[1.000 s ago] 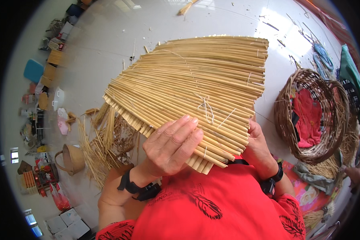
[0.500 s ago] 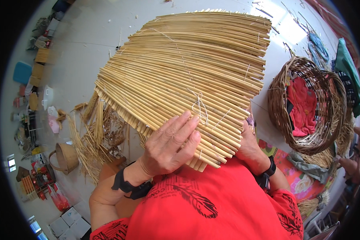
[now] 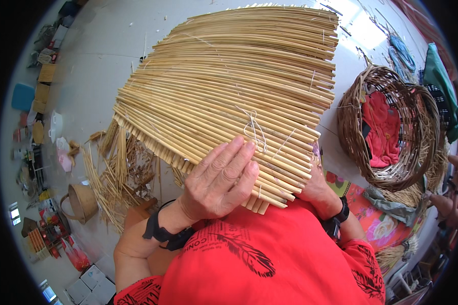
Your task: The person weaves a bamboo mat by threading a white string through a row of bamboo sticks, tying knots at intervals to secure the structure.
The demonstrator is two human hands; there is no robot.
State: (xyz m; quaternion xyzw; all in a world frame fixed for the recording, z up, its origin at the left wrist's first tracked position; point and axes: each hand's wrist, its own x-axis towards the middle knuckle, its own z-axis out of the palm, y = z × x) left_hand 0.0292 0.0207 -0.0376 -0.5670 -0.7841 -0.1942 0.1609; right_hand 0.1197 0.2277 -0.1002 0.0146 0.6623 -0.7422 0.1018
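Observation:
A fan-shaped mat of tan straw stalks [image 3: 213, 91], laid side by side and stitched with pale thread, stretches in front of me, its narrower end close to my body. My left hand [image 3: 220, 178] rests on top of that near end, fingers extended flat and the thumb beside them. A loose loop of white thread [image 3: 254, 133] lies on the stalks just beyond my fingertips. At the mat's near right edge is my right hand [image 3: 318, 188], its fingers hidden underneath. Whether they grip anything cannot be made out.
A brown wicker basket [image 3: 359, 147] with red cloth [image 3: 384, 132] stands to the right. Loose straw [image 3: 114, 162] and a small tan basket [image 3: 81, 202] lie at left. A floral cloth [image 3: 381, 223] is at lower right, near another person's hand [image 3: 445, 202].
The mat has shifted slightly up and left in the view, along with the background. My left hand keeps its place on it, and my right hand remains under its edge.

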